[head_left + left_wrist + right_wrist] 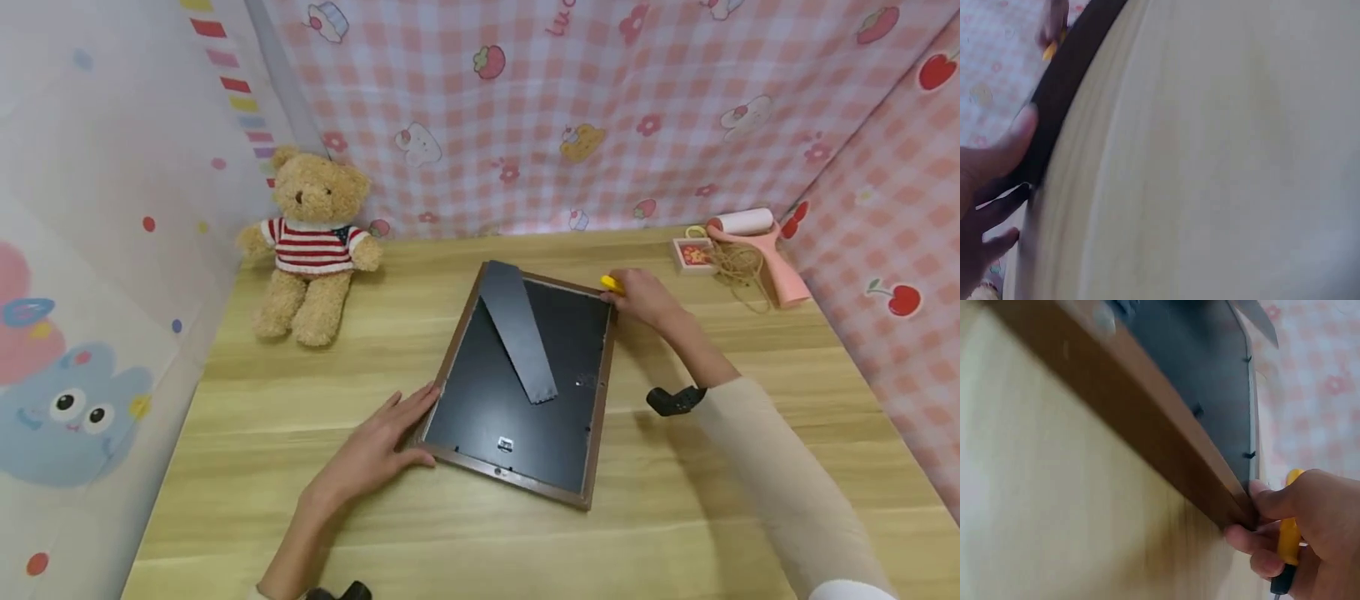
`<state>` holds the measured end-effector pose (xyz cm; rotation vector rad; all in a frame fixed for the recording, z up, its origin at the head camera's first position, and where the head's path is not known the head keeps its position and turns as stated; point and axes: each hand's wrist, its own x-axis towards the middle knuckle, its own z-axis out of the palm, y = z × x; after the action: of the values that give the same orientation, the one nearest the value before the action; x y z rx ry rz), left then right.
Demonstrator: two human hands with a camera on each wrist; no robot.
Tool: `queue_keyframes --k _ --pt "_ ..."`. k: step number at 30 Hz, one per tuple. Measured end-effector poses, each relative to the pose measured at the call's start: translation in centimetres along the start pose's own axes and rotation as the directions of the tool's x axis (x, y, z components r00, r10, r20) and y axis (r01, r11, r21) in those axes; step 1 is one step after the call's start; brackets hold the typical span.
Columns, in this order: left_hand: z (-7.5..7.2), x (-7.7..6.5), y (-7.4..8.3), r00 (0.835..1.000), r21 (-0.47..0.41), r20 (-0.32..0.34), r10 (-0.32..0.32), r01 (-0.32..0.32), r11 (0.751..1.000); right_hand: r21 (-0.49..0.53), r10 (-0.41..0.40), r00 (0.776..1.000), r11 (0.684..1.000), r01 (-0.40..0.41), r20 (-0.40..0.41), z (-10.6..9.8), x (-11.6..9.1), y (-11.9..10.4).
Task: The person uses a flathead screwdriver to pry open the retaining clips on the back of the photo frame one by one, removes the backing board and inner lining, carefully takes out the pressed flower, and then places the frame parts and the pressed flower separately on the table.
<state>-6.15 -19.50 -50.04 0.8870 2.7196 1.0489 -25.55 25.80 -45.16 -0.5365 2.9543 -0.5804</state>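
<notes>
A brown picture frame [597, 433] lies face down and turned at an angle on the wooden table, its black backing board [480, 400] facing up. Across the backing runs a dark grey easel leg [521, 342]. My left hand [375, 446] holds the near left corner, fingers along the side and thumb at the near edge. At the far right corner my right hand [641, 296] pinches the frame between thumb and finger. The same hand keeps a yellow and black screwdriver [1288, 540] tucked in its fingers, the shaft mostly hidden.
A teddy bear [311, 250] in a striped sweater sits at the back left. At the back right lie a pink tape dispenser [783, 267], a white roll [742, 221], a small box [692, 256] and a bundle of twine [738, 262]. Patterned cloth [525, 108] hangs behind the table.
</notes>
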Motion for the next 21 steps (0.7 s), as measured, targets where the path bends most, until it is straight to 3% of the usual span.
queue_keyframes --k 3,6,9,11,13,16,18,21 --pt "0.0 1.0 -3.4 0.994 0.05 -0.109 0.029 -0.024 0.998 -0.019 0.009 1.0 1.0 -0.008 0.017 -0.7 -1.8 1.1" --pt "-0.4 2.2 -5.7 0.98 0.099 -0.199 -0.009 0.029 0.995 -0.014 0.046 0.999 0.999 -0.046 0.027 -0.9 -4.0 1.3" --pt "-1.4 3.4 -5.6 0.951 0.165 -0.305 -0.051 0.106 0.981 0.009 0.115 0.993 0.993 -0.115 0.017 -0.6 -6.7 0.9" --pt "-2.2 4.3 -4.4 0.929 0.192 -0.361 -0.086 0.164 0.968 0.01 0.156 0.988 0.988 -0.156 -0.011 -0.1 -8.4 0.7" --pt "-2.8 5.0 -3.0 0.918 0.211 -0.383 -0.1 0.193 0.958 0.016 0.19 0.982 0.982 -0.19 -0.017 0.1 -10.0 0.4" --pt "-2.7 5.9 -1.7 0.931 0.164 -0.35 -0.104 0.171 0.972 0.019 0.227 0.974 0.974 -0.226 -0.02 0.8 -12.2 0.6" --pt "-2.0 6.2 -2.1 0.948 0.087 -0.305 -0.095 0.127 0.988 0.028 0.261 0.965 0.965 -0.261 0.025 0.8 -13.5 0.3" --pt "-0.8 6.1 -3.4 0.975 -0.041 -0.198 -0.103 0.096 0.995 0.031 0.295 0.954 0.955 -0.296 0.05 2.2 -15.4 1.7"
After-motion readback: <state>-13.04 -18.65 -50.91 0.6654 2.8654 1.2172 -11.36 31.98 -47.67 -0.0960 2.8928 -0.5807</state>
